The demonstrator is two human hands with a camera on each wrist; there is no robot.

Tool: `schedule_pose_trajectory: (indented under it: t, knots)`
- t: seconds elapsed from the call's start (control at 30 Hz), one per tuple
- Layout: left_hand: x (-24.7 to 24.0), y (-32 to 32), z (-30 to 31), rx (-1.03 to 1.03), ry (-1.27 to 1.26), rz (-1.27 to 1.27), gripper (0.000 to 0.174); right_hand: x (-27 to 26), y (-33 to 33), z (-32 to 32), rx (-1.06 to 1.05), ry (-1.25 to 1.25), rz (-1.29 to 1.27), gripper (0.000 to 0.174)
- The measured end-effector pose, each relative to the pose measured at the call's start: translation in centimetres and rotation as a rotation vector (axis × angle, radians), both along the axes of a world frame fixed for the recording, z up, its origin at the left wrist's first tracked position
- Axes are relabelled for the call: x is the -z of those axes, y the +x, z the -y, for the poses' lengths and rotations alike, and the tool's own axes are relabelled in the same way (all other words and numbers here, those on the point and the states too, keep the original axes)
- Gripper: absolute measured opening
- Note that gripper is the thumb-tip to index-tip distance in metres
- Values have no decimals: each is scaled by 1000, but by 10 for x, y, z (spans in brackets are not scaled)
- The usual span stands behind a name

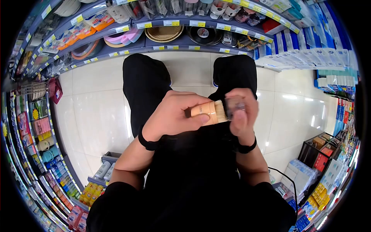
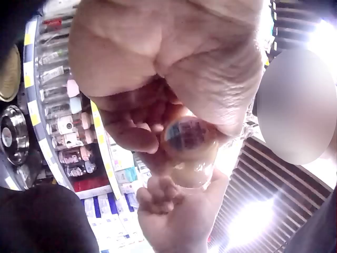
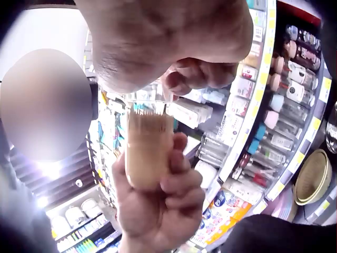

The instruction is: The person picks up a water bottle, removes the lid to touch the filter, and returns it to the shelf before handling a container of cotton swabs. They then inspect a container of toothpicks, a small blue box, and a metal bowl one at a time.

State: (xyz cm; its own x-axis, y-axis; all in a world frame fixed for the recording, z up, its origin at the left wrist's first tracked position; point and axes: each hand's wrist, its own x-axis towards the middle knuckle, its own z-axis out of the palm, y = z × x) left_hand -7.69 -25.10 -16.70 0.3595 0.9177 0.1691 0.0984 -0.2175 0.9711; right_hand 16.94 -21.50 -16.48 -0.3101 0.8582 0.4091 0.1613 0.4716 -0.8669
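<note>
In the head view the left hand (image 1: 174, 114) grips a peach-coloured cylindrical container (image 1: 204, 113), its thumb and fingers round the body. Thin pale sticks (image 1: 220, 111) stand out of the container's right end. Just right of them the right hand (image 1: 244, 112) holds a clear lid (image 1: 233, 107), blurred, close to the stick ends. From the right wrist view the container (image 3: 147, 158) is upright in the left hand (image 3: 158, 211), with the lid (image 3: 150, 94) above the sticks, partly hidden by the right hand (image 3: 174, 47). The left wrist view shows the container's round base (image 2: 185, 134).
Shelves (image 1: 162, 24) with bottles, baskets and trays run across the front. More stocked shelves (image 1: 42, 131) stand at the left, and boxed goods (image 1: 309, 42) fill the right. A black crate (image 1: 319, 150) sits at the lower right. Pale floor tiles (image 1: 286, 100) surround the person's legs.
</note>
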Motion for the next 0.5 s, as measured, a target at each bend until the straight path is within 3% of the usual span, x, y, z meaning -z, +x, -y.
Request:
schedule_pose_trajectory:
  t: [0.1,0.23,0.3,0.43,0.5]
  knots:
    - [6,5,6,-25,-27,53,48,-12,16,-6,-45,-191,-39,43]
    - [16,17,11,-53,-48,163,52,-9,3,-5,-98,-179,-80,48]
    - [22,23,10,-60,-92,314,56,-1,3,-3,-114,-371,-320,58]
    - [24,25,10,-23,-127,492,57,3,-7,-3,-146,-472,-557,74]
    - [26,26,15,-31,-180,615,60,-2,-13,-2,-148,-569,-669,73]
